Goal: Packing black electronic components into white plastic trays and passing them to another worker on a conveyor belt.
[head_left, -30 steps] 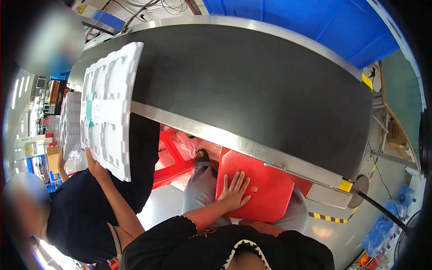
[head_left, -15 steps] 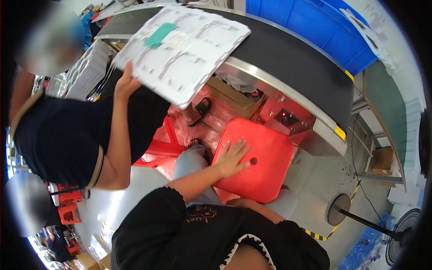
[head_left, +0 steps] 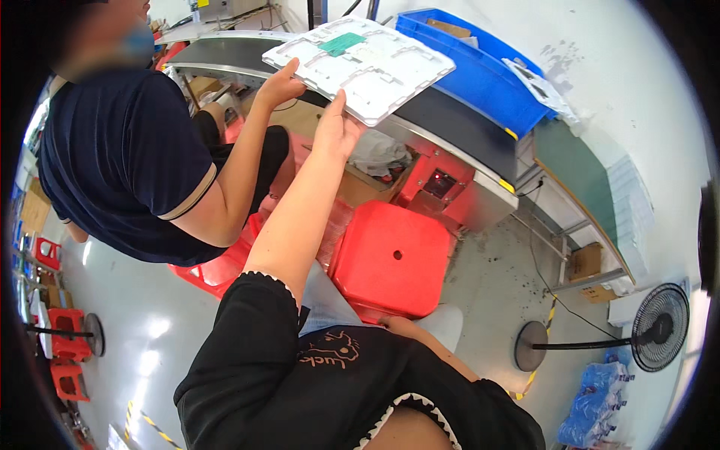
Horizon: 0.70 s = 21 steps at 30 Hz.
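Note:
My left hand [head_left: 337, 133] reaches far forward, pinching the near edge of a white moulded plastic tray [head_left: 397, 71] between thumb and fingers. A green piece [head_left: 341, 43] lies on the tray. Beside mine, a co-worker's hand [head_left: 282, 84] grips the same tray farther left. The tray is raised over the conveyor belt. A red plastic stool [head_left: 394, 262] with a round hole in its seat stands in front of me. My right hand [head_left: 395, 324] is low at the stool's near edge. Its fingers are mostly hidden, so whether it grips the stool does not show.
The black conveyor belt [head_left: 472, 133] runs across the far side, with a blue bin [head_left: 480, 82] behind it. On the left sits a co-worker in a dark shirt [head_left: 124, 165]. A pedestal fan [head_left: 660, 328] and a green-topped table [head_left: 574, 180] stand at the right.
My left hand has left the stool seat and taken hold of the tray's near edge. The tray, still in the co-worker's hand, has moved right. My view has shifted.

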{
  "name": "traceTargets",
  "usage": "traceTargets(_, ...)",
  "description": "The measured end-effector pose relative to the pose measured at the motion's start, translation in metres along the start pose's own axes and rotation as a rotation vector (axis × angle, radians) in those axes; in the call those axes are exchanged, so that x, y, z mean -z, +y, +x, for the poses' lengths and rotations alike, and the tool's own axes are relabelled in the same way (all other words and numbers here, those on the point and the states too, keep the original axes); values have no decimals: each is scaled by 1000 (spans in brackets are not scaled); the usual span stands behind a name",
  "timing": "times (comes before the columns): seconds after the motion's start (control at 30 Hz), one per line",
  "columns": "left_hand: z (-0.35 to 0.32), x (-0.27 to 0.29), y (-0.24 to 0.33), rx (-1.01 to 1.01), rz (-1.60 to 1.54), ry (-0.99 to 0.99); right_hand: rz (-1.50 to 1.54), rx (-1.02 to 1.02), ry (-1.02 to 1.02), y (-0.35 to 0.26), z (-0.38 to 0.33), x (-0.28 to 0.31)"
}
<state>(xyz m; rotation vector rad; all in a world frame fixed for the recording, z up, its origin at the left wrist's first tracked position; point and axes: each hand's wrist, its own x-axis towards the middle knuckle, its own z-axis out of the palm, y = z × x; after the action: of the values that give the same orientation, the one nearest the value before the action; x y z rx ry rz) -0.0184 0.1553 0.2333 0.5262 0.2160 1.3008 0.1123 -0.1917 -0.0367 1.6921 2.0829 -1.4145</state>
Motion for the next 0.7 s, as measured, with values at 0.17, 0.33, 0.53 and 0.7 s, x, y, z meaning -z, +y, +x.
traceTargets(0.17, -48, -3, -3, 52, 167, -83, 205, -50, 278, 7, -20, 2)
traceTargets(0.33, -140, 19, 1, 255, 198, -179, 1440, -52, 770, -17, -71, 56)
traceTargets(0.53, -203, 52, 14, 364, 400, -107, 1968, 560, 810, -77, -143, 146)
traceTargets(0.7, -223, 86, 2, 252, 645, 171, 1498, 385, 910, -105, -158, 130)
